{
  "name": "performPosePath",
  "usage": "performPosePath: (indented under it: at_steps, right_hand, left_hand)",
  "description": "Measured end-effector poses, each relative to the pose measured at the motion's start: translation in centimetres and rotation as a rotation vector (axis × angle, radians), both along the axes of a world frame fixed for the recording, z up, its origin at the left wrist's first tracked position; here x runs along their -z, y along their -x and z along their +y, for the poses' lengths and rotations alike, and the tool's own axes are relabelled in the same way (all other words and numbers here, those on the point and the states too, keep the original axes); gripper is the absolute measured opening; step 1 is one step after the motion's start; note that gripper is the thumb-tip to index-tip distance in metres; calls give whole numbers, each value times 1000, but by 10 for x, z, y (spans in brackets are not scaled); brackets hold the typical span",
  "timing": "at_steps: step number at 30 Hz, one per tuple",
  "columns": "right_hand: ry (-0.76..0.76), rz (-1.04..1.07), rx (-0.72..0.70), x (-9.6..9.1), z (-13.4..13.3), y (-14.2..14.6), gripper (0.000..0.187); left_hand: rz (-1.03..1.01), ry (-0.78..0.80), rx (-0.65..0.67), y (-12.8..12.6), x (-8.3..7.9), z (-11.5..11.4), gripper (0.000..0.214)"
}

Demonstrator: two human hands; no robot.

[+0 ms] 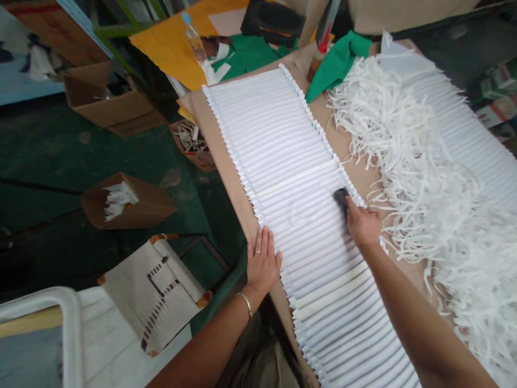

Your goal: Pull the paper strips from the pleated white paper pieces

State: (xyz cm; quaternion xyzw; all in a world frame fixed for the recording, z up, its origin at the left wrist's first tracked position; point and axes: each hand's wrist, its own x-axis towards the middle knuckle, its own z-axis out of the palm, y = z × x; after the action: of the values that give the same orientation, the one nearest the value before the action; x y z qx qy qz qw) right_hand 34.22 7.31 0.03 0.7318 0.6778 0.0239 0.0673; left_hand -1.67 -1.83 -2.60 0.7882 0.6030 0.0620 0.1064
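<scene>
Long rows of overlapping white strips (278,129) lie across the brown-topped table, with notched edges along both sides. My left hand (263,260) rests flat on the near-left edge of these strips, fingers stretched out. A ring and a bracelet show on it. My right hand (363,222) is closed around a dark, blurred handheld tool (341,199), whose exact kind I cannot make out. The tool is over the right part of the strips, close to their notched edge. To the right of it lies a big heap of thin white shredded strips (440,188).
More layered white sheets (476,129) lie beyond the heap. Green cloth (339,64), a bottle with a red tip (319,56) and a clear plastic bottle (194,39) sit at the far end. Cardboard boxes (129,207) and a fabric-covered stool (155,291) stand on the left.
</scene>
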Motion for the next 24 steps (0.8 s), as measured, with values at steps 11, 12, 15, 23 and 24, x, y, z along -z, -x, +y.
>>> performPosePath:
  at_steps: [11,12,15,23,24]
  right_hand:
    - [135,239,-422,-23,-2,206,64]
    - [149,207,-408,-19,4,204,63]
    - [101,94,-160,-14,34,133,54]
    - [-135,26,293,-54,75,77,55]
    - [-94,55,119,-54,74,109,55]
  left_hand:
    - [-43,22,79,20,-14,84,65]
    - [-32,30,87,20,-11,88,65]
    - [-25,39,78,21,-4,87,67]
    - [-147,39,68,33,-19,101,66]
    - [-146,30,46,35,-21,110,65]
